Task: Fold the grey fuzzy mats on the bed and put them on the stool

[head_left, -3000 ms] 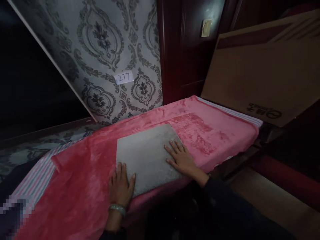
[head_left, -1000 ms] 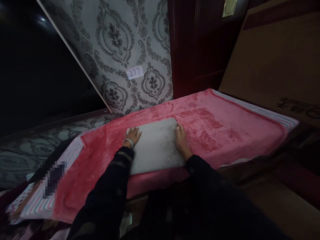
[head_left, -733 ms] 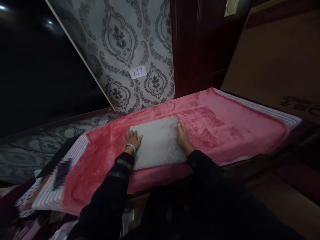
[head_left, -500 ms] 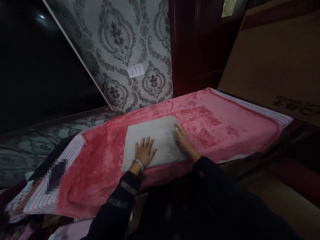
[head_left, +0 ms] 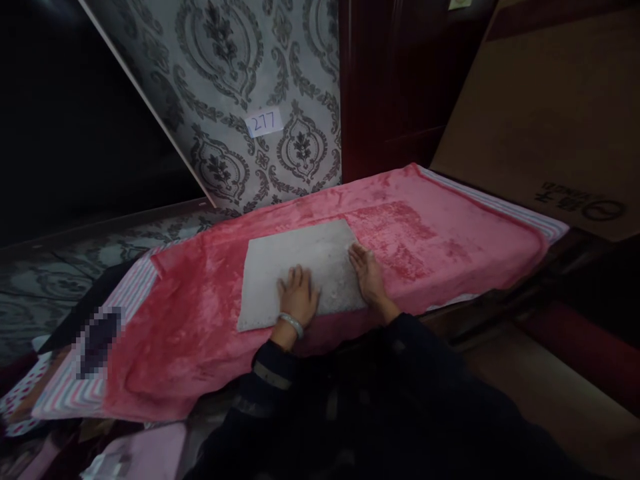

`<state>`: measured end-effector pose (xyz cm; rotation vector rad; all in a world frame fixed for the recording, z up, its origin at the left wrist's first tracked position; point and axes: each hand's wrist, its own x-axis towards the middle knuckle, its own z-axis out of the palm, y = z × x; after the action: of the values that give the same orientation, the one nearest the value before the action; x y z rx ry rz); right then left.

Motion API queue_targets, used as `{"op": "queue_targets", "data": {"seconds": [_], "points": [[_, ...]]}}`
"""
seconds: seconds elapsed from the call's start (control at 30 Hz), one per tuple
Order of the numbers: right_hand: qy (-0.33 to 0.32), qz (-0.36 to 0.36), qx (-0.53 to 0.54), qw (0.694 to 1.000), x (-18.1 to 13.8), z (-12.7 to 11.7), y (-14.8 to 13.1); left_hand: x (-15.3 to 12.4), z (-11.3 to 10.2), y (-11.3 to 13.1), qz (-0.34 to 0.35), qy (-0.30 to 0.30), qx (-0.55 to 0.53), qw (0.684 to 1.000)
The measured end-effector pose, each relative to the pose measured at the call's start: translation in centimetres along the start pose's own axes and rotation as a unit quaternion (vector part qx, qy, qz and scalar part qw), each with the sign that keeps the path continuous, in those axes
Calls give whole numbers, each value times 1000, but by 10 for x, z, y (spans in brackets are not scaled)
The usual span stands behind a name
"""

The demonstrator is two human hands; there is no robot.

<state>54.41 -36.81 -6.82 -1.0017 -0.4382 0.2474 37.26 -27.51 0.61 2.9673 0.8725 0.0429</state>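
A grey folded cloth lies flat on a pink plush blanket spread over a table. My left hand, with a bracelet on the wrist, rests flat on the cloth's near edge, fingers stretched out. My right hand lies flat along the cloth's right edge, fingers out, touching both cloth and blanket. Neither hand holds anything.
A patterned grey panel with a label reading 277 leans behind the table. A large cardboard sheet leans at the right. Dark wooden door behind. Striped cloth shows under the blanket at left.
My left hand has slid from the cloth's left edge to its near middle edge. My right hand stays along the right edge. The camera view has shifted slightly.
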Motion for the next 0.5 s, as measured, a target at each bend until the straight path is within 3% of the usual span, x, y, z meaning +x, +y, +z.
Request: {"op": "queue_targets", "data": {"seconds": [0.13,0.23,0.37,0.5], "points": [[-26,13,18,999,1,-5,-8,2,10,48,130,12,-16,991],[-22,18,31,999,0,-5,-11,6,25,67,158,22,-15,987],[-11,12,22,1000,-3,0,-12,5,36,62,154,36,-1,987],[8,21,58,998,-5,2,-12,-6,32,34,95,58,18,994]]}}
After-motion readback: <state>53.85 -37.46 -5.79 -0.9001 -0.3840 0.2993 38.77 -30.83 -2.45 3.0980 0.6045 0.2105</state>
